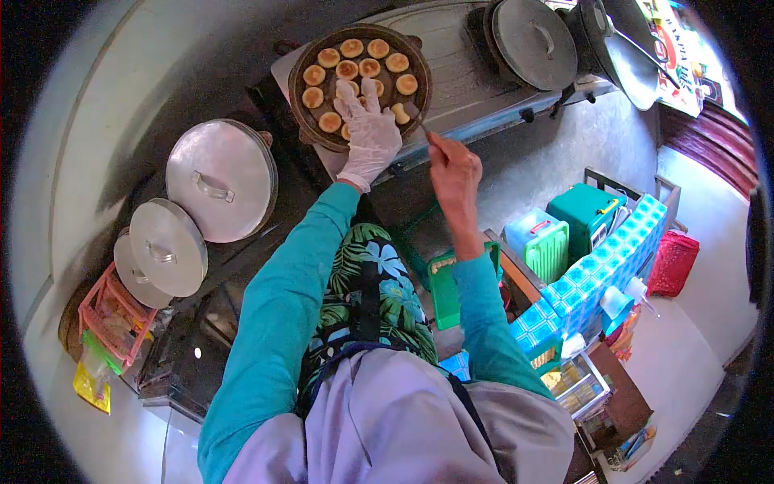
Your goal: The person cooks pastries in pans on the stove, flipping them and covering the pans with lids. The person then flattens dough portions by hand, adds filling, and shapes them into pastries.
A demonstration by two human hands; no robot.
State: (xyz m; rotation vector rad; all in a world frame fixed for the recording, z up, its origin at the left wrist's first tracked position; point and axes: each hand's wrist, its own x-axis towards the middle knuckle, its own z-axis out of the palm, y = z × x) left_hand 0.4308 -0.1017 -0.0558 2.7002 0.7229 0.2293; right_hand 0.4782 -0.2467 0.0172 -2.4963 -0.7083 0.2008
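Observation:
A round dark pan (305, 129) on the stove holds several small round cakes (351, 48), browned on top. My left hand (371, 139), in a thin white glove, is over the pan's near part with its fingers stretched out and apart. It hides some of the cakes beneath it. My right hand (456, 173) is bare and closed around the handle of a small spatula (413, 111). The spatula's blade is at the pan's right rim, beside a pale cake (400, 113) that looks tilted on its side.
A lidded pot (534, 44) and a wok (633, 68) stand to the right on the stove (463, 97). Large metal lids (222, 180) lean at the left above a pink basket (117, 319). Green boxes (586, 218) sit beside a blue-checked cloth (597, 262) at the right.

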